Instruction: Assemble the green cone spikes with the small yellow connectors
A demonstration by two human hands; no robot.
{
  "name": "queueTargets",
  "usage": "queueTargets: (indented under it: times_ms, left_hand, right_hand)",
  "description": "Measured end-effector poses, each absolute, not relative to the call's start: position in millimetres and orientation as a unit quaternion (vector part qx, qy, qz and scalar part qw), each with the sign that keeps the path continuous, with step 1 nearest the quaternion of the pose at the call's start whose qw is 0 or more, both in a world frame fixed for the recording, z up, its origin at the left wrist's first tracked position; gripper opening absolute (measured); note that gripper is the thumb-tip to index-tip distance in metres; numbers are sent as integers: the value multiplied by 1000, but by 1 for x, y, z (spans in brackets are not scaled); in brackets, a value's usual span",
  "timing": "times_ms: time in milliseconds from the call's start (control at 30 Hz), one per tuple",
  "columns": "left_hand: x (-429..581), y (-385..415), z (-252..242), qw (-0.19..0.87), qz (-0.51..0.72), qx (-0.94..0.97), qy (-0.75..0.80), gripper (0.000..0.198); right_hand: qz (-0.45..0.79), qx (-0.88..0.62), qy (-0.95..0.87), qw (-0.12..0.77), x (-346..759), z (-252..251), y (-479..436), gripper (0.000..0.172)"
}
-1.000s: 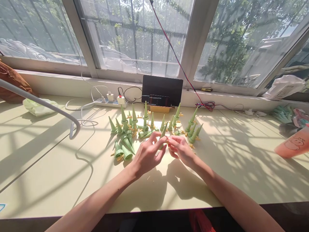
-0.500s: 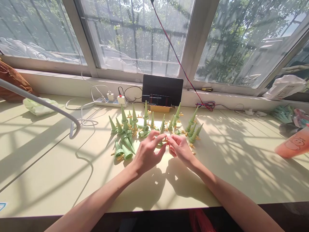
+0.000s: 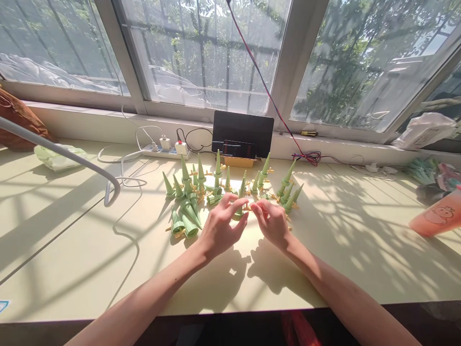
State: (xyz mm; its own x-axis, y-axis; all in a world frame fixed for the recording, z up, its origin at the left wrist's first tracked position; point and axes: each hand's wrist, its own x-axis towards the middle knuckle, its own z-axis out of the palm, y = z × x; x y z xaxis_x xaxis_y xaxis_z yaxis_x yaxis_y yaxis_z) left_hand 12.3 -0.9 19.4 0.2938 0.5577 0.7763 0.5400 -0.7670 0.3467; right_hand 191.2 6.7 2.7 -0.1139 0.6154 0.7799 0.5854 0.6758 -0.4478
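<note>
Green pointed plastic cone [image 3: 242, 188] with yellow fitting [image 3: 247, 207], tip up at your twelve o'clock. Your left hand [image 3: 222, 226] arches around it, thumb and forefinger spread; your right hand [image 3: 272, 224] bunches beside the fitting, pinch unclear. Best brace the cone.

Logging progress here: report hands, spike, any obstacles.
Left hand at green spike, tip up; right hand at yellow peg; other spikes clustered behind.

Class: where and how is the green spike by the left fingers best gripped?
The green spike is probably best gripped around its lower cone, from the left: it tapers to an upward point, and its yellow piece juts towards the right hand.
</note>
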Motion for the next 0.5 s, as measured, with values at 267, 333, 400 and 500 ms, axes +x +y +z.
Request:
queueTargets:
  times_ms: [267,333,400,500]
  left_hand:
    - [13,0,18,16,481,809,337,28]
    - [13,0,17,17,477,811,337,28]
    - [13,0,17,18,476,812,336,28]
    - [13,-1,17,19,475,813,335,26]
  right_hand:
    - [-96,-380,-761,517,201,9,10,40]
    - [-116,-378,-766,507,204,11,12,40]
    - [-133,-384,-770,492,208,13,13,41]
    - [-132,-412,-774,463,213,16,14,45]
